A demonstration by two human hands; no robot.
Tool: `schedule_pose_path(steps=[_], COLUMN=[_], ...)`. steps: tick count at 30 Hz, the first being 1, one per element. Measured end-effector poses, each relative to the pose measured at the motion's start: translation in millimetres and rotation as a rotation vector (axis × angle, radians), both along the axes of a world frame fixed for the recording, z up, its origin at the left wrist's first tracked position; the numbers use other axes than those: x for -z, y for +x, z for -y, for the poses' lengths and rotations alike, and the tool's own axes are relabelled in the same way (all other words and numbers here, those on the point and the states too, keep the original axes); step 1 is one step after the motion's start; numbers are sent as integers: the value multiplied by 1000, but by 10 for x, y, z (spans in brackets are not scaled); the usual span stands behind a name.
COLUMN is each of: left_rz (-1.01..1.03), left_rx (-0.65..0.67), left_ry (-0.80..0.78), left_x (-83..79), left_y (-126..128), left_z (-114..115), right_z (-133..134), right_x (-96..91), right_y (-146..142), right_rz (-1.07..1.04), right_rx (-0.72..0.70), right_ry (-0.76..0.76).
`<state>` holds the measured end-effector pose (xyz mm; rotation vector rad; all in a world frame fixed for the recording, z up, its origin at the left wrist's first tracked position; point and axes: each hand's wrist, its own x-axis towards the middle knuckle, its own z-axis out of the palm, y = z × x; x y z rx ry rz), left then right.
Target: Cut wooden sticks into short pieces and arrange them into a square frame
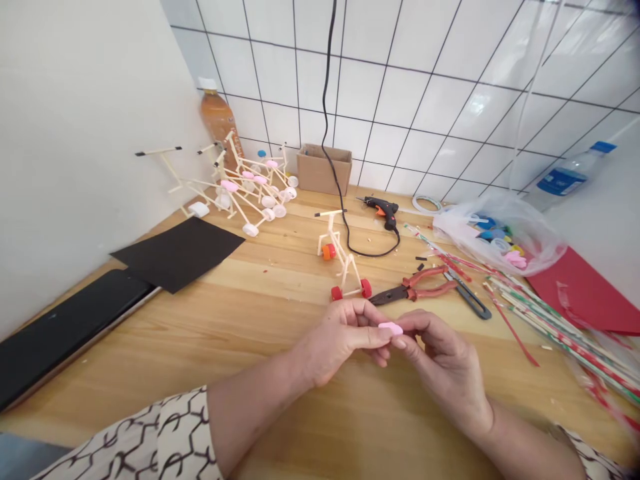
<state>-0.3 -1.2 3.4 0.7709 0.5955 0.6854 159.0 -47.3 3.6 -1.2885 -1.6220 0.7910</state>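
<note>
Both my hands meet low in the middle of the wooden table (240,313). My left hand (340,337) and my right hand (443,363) pinch a small pink piece (391,328) between their fingertips. Just beyond them stands a small stick model (343,257) with red and orange wheels. Red-handled pliers (417,287) lie to its right, close to my right hand.
A black glue gun (383,210) with its cable lies further back. Several finished stick models (245,190) are heaped at the back left by an orange bottle (217,120). A cardboard box (324,168), black sheet (180,250), plastic bag (500,233), striped straws (550,320) and red paper (585,293) surround the work area.
</note>
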Motion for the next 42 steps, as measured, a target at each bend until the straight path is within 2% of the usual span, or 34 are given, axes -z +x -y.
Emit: schedule_pose_path(steps=[4,7,10,14,20,27,32,36,42], left_rz=[-7,-23,-35,-68,-147,-242,-222,-166,-178], left_rx=[13,-36,-78,-63,-40,-41,-53,-73,-117], left_ry=[31,25,35,57,56,179,180,152,299], left_x=[-10,6,26,31,-6,-44,-46,-47,-105], left_y=[-4,1,6,7,7,0,4,17,16], left_z=[-23,-29,-26,-14,-5,11,21,27,35], right_z=[-26,-39,-55,-64,-44,-4,0,-28,-6], right_x=[-42,-52,-47,-94,-129,-64,-88,-33,19], right_y=[7,27,35,-2,-32,-75,-91,-73,-46], right_rz=[-165,-330,-406,-360,-235,-177,-244,-359,-450], right_rx=[-44,-92,-77,-118,1,33,37,83,31], right_ry=[-145,-266,-310,-365,-302,-317,-361,-393,-463])
